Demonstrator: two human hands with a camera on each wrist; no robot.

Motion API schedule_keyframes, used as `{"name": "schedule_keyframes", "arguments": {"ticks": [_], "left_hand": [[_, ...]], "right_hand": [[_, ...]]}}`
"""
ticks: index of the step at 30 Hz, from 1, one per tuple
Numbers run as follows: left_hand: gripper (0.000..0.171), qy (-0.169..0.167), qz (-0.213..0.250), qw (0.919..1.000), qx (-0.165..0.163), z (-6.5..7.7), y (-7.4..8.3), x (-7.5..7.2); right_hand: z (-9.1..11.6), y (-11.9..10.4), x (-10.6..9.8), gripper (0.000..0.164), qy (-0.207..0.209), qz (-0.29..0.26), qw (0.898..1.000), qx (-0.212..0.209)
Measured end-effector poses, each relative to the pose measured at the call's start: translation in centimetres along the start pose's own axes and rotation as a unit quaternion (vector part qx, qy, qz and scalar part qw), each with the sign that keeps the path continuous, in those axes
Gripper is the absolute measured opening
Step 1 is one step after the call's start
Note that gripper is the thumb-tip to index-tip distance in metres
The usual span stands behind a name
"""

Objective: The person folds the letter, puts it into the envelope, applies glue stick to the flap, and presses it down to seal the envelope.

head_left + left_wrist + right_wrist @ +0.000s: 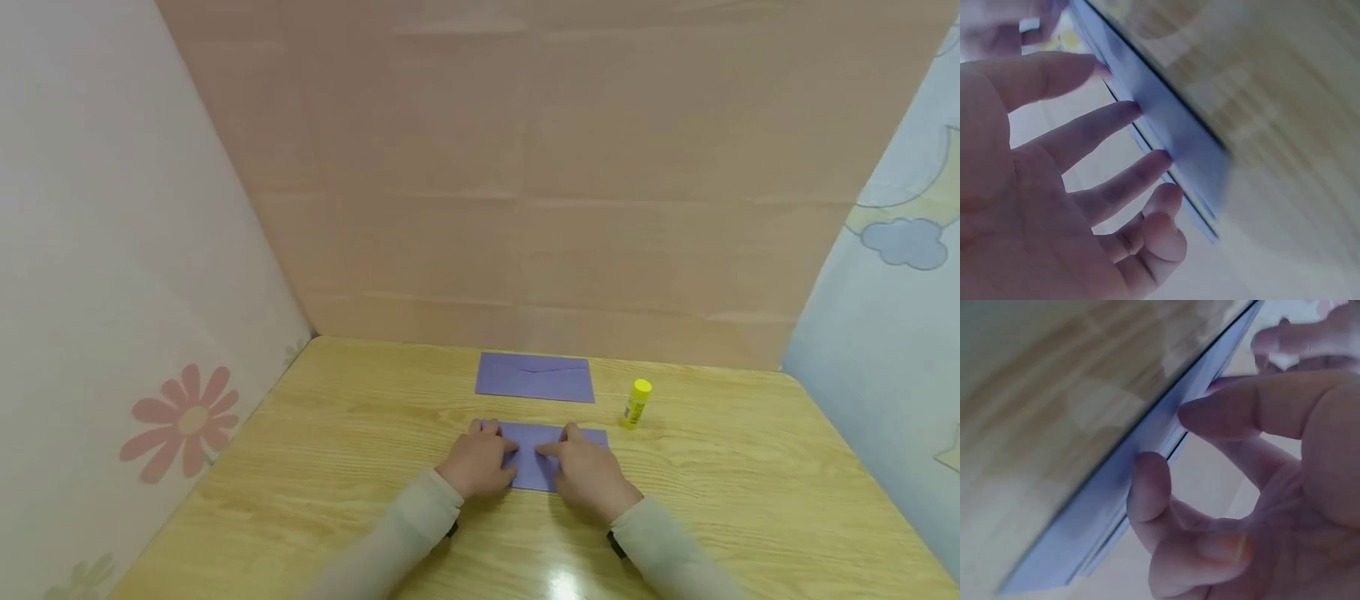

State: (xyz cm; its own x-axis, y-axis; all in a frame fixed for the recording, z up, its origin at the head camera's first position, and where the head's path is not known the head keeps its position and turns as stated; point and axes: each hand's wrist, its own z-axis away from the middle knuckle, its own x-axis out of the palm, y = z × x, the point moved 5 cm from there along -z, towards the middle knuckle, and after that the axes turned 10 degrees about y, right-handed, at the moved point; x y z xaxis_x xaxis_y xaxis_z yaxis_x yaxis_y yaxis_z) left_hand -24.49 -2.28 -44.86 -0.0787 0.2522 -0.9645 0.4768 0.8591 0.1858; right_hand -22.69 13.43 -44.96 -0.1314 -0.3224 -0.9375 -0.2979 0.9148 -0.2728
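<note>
A purple envelope (531,477) lies flat on the table in front of me, between both hands. My left hand (480,463) rests at its left end; in the left wrist view the thumb and straight fingers (1100,128) touch its surface with their tips. On the right part, my right hand (588,477) presses with its fingertips, the index pointing inward toward the middle. The right wrist view shows the thumb and a bent finger (1149,487) against the envelope (1079,534), with nothing pinched between them.
A second purple envelope (535,383), with a pointed flap line, lies farther back near the table's far edge. A yellow glue stick (637,404) stands upright to the right. Brown paper (525,183) covers the back; patterned panels flank both sides of the wooden table (360,400).
</note>
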Motion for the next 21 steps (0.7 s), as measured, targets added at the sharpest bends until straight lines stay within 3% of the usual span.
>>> {"name": "schedule_keyframes", "arguments": {"ticks": [3, 6, 13, 16, 21], "left_hand": [[0.038, -0.009, 0.007, 0.9999, 0.005, -0.3, 1.2, 0.6], [0.036, -0.004, 0.011, 0.9999, -0.012, -0.2, 1.2, 0.5], [0.034, 0.013, 0.042, 0.9974, -0.057, 0.6, -2.5, -0.3], [0.035, 0.009, 0.059, 0.9966, -0.056, 0.9, -3.8, -0.4], [0.038, 0.007, 0.085, 0.9954, -0.043, 0.9, -4.3, -0.5]], "right_hand": [[-0.1, -0.3, 0.0, 0.048, -0.004, -0.003, 1.000, 0.003], [-0.2, 0.3, -0.1, 0.049, -0.023, 0.000, 0.999, 0.022], [0.3, 3.1, -1.8, 0.043, -0.031, 0.026, 0.998, 0.051], [0.6, 4.1, -2.5, 0.040, -0.031, 0.037, 0.997, 0.058], [0.8, 5.1, -2.8, 0.036, -0.037, 0.052, 0.996, 0.064]]}}
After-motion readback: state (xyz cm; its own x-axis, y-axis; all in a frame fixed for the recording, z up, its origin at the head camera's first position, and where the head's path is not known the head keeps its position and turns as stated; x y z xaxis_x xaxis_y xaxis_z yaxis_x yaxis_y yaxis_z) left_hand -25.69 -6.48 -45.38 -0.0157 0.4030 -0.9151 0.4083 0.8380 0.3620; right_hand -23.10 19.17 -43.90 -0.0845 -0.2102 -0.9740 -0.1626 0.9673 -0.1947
